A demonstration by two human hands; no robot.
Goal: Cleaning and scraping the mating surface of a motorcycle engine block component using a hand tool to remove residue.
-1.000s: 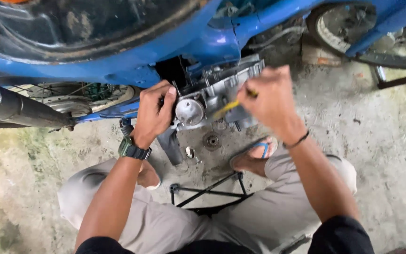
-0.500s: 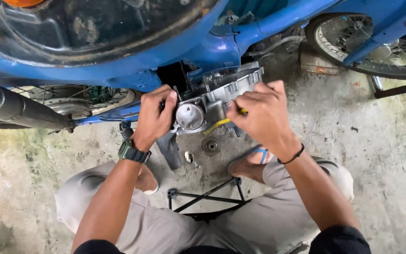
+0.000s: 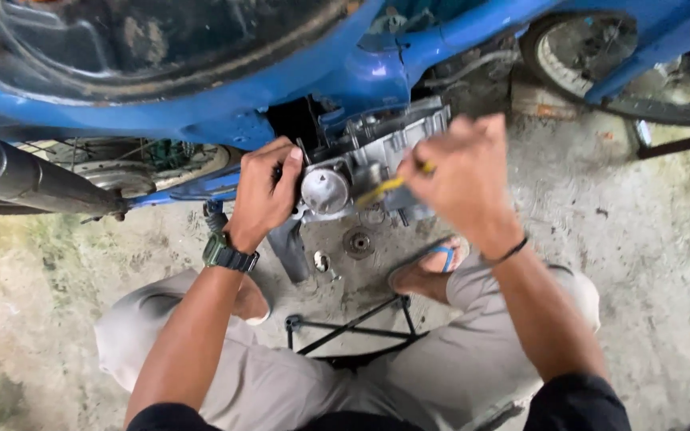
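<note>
My left hand (image 3: 265,190) grips the left side of a grey metal engine block (image 3: 385,148) under a blue motorbike (image 3: 201,104), next to a round silver piston top (image 3: 325,190). My right hand (image 3: 461,172), blurred by motion, is shut on a yellow-handled tool (image 3: 389,185) whose tip points at the piston area. A dark watch sits on my left wrist and a thin black band on my right wrist. I squat with grey trousers and a blue-strapped sandal (image 3: 429,267) below the engine.
A chrome exhaust pipe (image 3: 33,179) runs at the left. A spoked wheel (image 3: 600,60) is at the upper right. Small round metal parts (image 3: 358,242) lie on the stained concrete floor (image 3: 664,263). A black wire stand (image 3: 353,327) sits between my legs.
My right hand has shifted left and slightly down with the yellow tool, closer to the piston. My left hand has kept its grip on the engine.
</note>
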